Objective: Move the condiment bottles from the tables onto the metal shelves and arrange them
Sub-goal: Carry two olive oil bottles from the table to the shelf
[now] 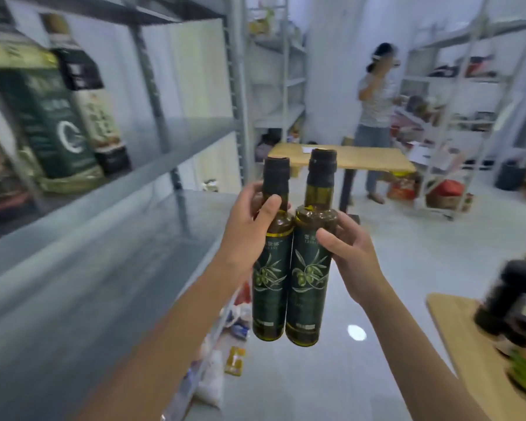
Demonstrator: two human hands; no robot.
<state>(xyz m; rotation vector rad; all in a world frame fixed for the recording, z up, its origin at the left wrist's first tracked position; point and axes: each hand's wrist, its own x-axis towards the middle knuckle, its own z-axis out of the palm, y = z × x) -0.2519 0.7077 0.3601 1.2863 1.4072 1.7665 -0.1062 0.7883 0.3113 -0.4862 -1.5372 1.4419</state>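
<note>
Two bottles hang touching, right of the metal shelf [104, 238]: my left grip [249, 229] holds the left bottle [269, 268] at its shoulder, my right grip [353, 253] the right bottle [308, 268]. Risk: top-held glass swings, strikes the shelf edge.

One wide-angle camera on the person's head looks forward and slightly down, close over the left hand [249, 229] and right hand [353, 259] gripping two olive oil bottles [308, 275] at centre, metal shelves [82, 268] near on its left, a far table [365, 161] ahead
</note>
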